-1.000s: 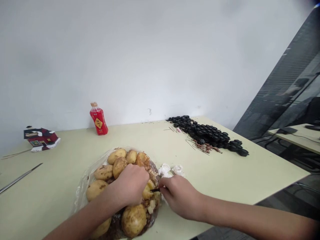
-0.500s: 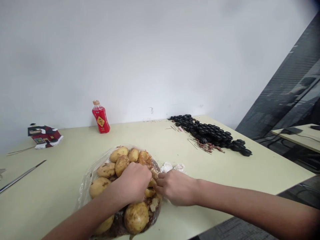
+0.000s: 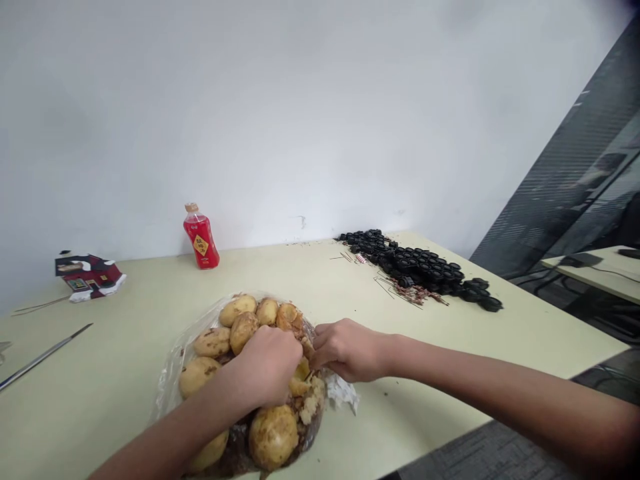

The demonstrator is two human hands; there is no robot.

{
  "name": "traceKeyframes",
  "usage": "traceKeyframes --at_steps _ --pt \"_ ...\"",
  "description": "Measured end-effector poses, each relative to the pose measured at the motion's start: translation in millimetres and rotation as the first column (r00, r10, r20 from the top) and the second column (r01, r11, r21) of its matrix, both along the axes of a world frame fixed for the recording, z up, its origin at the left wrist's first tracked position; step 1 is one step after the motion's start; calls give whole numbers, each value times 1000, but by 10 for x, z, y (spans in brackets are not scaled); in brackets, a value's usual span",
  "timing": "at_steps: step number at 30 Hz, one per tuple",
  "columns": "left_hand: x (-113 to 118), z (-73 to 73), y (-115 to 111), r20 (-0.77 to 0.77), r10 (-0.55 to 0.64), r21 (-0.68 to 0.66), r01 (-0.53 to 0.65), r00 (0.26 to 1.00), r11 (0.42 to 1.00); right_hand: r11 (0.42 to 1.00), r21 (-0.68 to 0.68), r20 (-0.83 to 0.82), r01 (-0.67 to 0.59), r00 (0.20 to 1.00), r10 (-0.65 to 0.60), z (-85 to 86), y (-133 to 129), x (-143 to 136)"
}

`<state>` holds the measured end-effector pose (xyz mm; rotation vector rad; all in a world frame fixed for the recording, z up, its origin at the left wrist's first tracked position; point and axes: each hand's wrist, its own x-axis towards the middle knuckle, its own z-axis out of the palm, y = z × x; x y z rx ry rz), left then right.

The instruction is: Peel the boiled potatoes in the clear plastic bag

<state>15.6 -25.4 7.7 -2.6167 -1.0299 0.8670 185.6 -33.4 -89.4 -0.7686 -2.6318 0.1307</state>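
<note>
A clear plastic bag (image 3: 167, 383) lies on the table with several potatoes (image 3: 273, 437) on it, some blotched brown, over dark, wet-looking matter. Crumbly pale bits (image 3: 313, 400) and a broken yellow piece (image 3: 300, 380) sit on its right side. My left hand (image 3: 275, 363) is closed low over the middle of this heap; its fingertips are hidden behind the knuckles. At the heap's right edge, the fingers of my right hand (image 3: 347, 350) are pinched together, and what they hold is too hidden to name. Crumpled white tissue (image 3: 343, 392) lies just below that hand.
A bottle of red drink (image 3: 201, 240) stands near the wall, left of centre. Farther left are a small model house (image 3: 90, 277) and a thin metal rod (image 3: 45, 357). Black round parts (image 3: 425, 263) are heaped at the back right, beside thin wires (image 3: 387, 283) and reddish scraps (image 3: 420, 293).
My right hand has moved up slightly along the heap's right edge. The white tissue, earlier behind that hand, now shows below it. My left hand stays nearly in place.
</note>
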Motion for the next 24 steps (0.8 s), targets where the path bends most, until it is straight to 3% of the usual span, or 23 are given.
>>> traceKeyframes --at_steps 5,10,16,24 --pt "5 10 4 -28 2 -4 -2 1000 1000 990 122 68 66 995 -75 -5 -23 -111" --pt "-2 -3 17 -25 -1 -3 1 1000 1000 998 66 79 8 997 -14 5 -81 -55" --pt "-14 -4 4 3 -14 16 14 1000 1000 988 100 150 117 980 -131 4 -122 -63" --pt "-9 -3 0 -9 -1 19 1 1000 1000 988 43 192 146 970 -151 127 -161 -103"
